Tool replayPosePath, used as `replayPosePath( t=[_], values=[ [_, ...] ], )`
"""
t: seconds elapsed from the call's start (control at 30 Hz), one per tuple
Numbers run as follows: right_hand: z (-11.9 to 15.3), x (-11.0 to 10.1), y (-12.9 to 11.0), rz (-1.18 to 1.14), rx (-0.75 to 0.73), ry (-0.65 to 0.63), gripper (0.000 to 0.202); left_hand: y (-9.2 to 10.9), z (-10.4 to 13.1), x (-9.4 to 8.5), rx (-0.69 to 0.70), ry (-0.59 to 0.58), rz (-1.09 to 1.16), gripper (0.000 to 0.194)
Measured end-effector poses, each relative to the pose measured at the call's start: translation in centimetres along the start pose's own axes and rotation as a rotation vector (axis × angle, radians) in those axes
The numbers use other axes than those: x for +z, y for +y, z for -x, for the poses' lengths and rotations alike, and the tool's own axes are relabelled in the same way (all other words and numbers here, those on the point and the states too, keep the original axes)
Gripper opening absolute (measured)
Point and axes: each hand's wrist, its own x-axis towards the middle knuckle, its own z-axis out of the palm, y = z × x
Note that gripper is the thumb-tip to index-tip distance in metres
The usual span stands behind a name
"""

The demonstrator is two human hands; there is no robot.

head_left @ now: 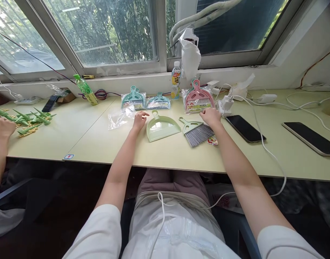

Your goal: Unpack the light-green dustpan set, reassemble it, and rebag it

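Two hands out on the worktop (pixel 100 140), and there's just the one view, from your head camera, looking down. Your left hand (pixel 140 120) rests beside the pale green dustpan (pixel 162 128), fingers loosely apart, touching or nearly touching the empty clear bag (pixel 121 117), gripping nothing. Your right hand (pixel 211 116) sits at the front edge of the pink set (pixel 197 96), which is in its wrapper; the fingers curl down, and you can't tell from here whether they pinch the plastic or only rest on it. Just below that hand lies the green brush (pixel 195 131), bristles fanned, beside the dustpan and apart from it.

By the look of it, one set is out of its bag; the pink one and two teal sets (pixel 145 99) at the back stay sealed, so most of the unpacking is left.

Now the room: a long pale worktop under a row of windows, trees outside. A small drink bottle (pixel 176 80) stands at the back, a green bottle (pixel 86 90) leans to the left. Two phones (pixel 245 128) lie to your right among white cables. Far left, another person's hand (pixel 1 126) works near green plastic spikes (pixel 30 118).
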Motion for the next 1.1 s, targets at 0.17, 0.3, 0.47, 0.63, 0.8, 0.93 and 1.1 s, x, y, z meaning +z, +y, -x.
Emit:
replayPosePath(
  t=[0.17,0.3,0.47,0.63,0.8,0.93,1.1],
  values=[
    [0.1,0.0,-0.3,0.013,-0.013,-0.018,0.035,0.3,0.1,-0.1,0.003,0.001,-0.017,0.043],
    [0.6,-0.5,-0.7,0.015,-0.079,-0.073,0.033,0.4,0.1,-0.2,0.003,-0.009,-0.050,0.043],
    [1.8,-1.4,-2.5,-0.033,-0.302,-0.400,0.038,0.4,0.2,-0.2,0.019,0.009,-0.078,0.044],
    [3.5,-1.3,-4.9,0.185,-0.290,-0.267,0.043,0.4,0.3,-0.2,-0.002,-0.029,-0.008,0.028],
    [3.8,-1.2,-5.1,0.169,-0.295,-0.306,0.040,0.5,0.3,-0.2,-0.012,-0.017,0.007,0.025],
    [3.9,-1.4,-5.1,0.190,-0.316,-0.374,0.038,0.4,0.4,-0.2,-0.018,0.049,0.009,0.029],
    [4.6,-1.3,-6.0,0.203,-0.289,-0.337,0.036,0.6,0.5,-0.1,-0.012,0.051,-0.009,0.028]
  ],
)
